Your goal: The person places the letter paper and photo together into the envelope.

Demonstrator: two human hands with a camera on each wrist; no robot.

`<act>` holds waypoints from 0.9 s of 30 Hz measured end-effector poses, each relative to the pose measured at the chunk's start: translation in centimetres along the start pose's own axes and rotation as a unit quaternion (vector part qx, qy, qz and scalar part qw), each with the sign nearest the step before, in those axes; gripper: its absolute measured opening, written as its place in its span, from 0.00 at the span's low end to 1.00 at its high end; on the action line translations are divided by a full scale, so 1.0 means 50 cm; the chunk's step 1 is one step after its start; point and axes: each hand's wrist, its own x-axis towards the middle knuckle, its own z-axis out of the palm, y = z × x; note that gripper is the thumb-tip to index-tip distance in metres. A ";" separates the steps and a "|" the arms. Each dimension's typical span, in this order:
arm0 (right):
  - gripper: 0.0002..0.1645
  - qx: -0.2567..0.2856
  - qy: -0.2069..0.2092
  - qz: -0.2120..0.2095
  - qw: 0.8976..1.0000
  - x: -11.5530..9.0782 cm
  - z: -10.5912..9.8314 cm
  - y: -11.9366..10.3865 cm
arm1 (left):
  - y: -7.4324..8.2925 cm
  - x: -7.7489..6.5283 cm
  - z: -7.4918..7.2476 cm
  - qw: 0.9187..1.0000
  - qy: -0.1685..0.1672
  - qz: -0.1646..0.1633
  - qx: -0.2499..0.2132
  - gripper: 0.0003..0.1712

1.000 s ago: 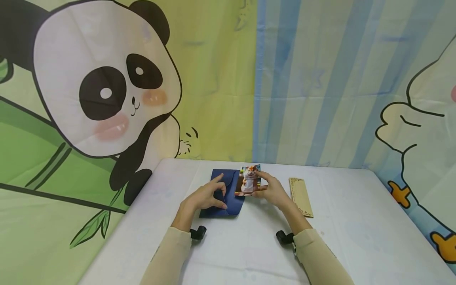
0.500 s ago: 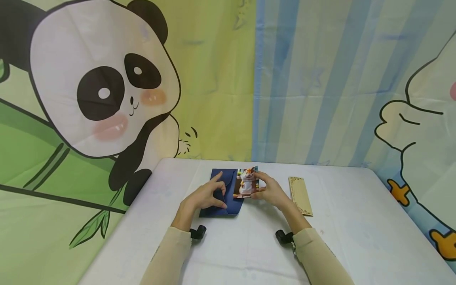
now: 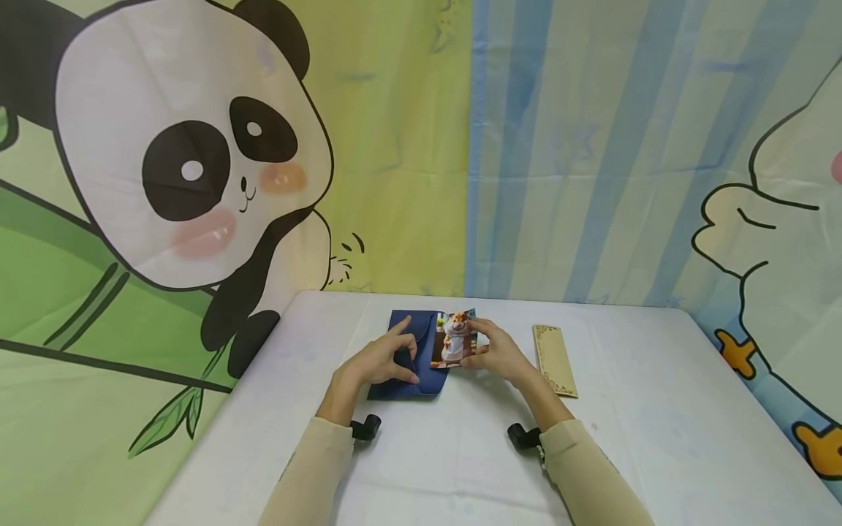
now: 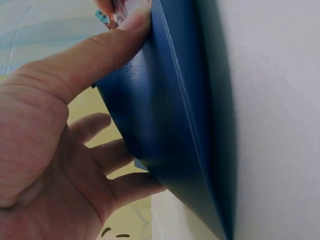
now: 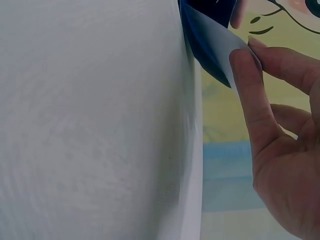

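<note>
A dark blue envelope lies on the white table with its opening toward the right. My left hand grips it, the thumb along the near side of the opening and the fingers toward the far side. In the left wrist view the thumb presses on the blue face. My right hand pinches a photo card of a hamster in white clothing between thumb and fingers. The card overlaps the envelope's right part. In the right wrist view its pale back bends slightly beside the blue edge.
A tan card with a decorated border lies on the white tabletop to the right of my right hand. Behind the table hangs a printed curtain with a panda. Black wrist cameras sit on both forearms.
My right hand has brought the photo card slightly left and down, so it overlaps more of the envelope. The left hand keeps its place on the envelope.
</note>
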 end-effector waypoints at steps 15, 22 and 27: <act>0.37 0.024 -0.003 -0.004 1.000 -0.005 0.006 -0.006 | -0.002 0.000 0.002 1.000 -0.001 0.003 -0.005 0.22; 0.39 0.022 -0.014 -0.003 1.000 -0.007 0.009 -0.004 | -0.002 -0.001 0.002 1.000 -0.003 -0.001 -0.004 0.22; 0.39 0.007 -0.013 -0.004 1.000 -0.004 0.015 -0.004 | -0.002 -0.001 0.001 1.000 -0.003 -0.003 -0.006 0.22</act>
